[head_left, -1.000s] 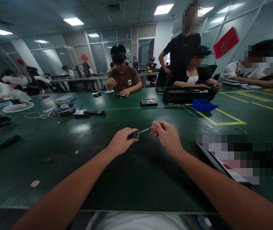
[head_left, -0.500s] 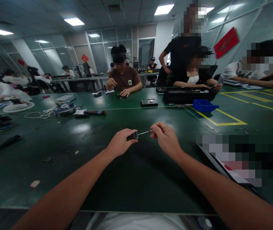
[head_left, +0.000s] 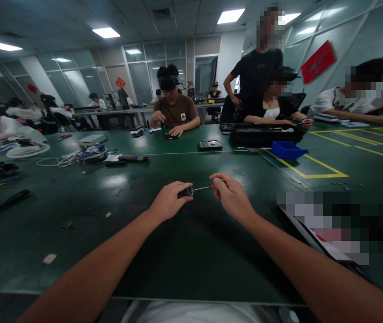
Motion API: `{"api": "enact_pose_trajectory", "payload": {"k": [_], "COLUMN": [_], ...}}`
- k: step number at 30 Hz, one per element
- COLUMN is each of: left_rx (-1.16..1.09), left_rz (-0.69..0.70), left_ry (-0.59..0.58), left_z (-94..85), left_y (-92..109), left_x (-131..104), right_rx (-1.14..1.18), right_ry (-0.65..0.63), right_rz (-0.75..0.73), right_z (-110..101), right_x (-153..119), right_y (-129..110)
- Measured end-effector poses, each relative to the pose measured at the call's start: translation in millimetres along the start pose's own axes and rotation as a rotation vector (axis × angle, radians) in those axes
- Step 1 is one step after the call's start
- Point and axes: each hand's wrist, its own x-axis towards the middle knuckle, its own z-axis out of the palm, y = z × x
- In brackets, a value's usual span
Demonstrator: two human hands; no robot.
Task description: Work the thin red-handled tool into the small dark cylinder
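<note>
Between the thumb and fingers of my left hand (head_left: 170, 200) is a short black cylinder (head_left: 186, 192), its round end with a pale ring turned to the right. My right hand (head_left: 231, 194) is closed on the red handle of a small screwdriver (head_left: 212, 186). The thin metal shaft points left and its tip meets the cylinder's ringed end; whether it goes inside I cannot tell. Both hands are above the green tabletop (head_left: 184, 264), near the middle of the view.
A blue tray (head_left: 287, 150) and a circuit-board device (head_left: 210, 145) lie farther back. A dark screwdriver (head_left: 11, 200) is at left, and a power-driver-like tool (head_left: 132, 159) lies beyond my left hand. Small screws (head_left: 346, 185) are scattered at right. Co-workers sit across the table.
The fingers of my right hand have shifted on the screwdriver, and more of its red handle shows. My left hand holds the cylinder in nearly the same place.
</note>
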Motion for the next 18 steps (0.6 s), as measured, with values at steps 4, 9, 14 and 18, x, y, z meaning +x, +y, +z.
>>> {"api": "enact_pose_trajectory", "payload": {"k": [4,9,14,18], "left_rx": [0.002,0.008,0.011,-0.003], "left_rz": [0.014,0.011,0.016,0.008], "left_ry": [0.004,-0.002,0.006,-0.004], "left_z": [0.3,1.0,2.1,1.9], "left_y": [-0.5,0.0,-0.8,-0.1], "left_x": [0.4,0.9,0.5,0.4], "right_rx": [-0.066,-0.117,-0.022,0.073], "right_ry": [0.0,0.005,0.014,-0.008], "right_rz": [-0.023,-0.03,-0.036,0.017], "right_z": [-0.6,-0.1,0.9,0.8], "right_x": [-0.3,1.2,1.3,-0.3], "right_y": [-3.3,-1.2,2.6,2.0]}}
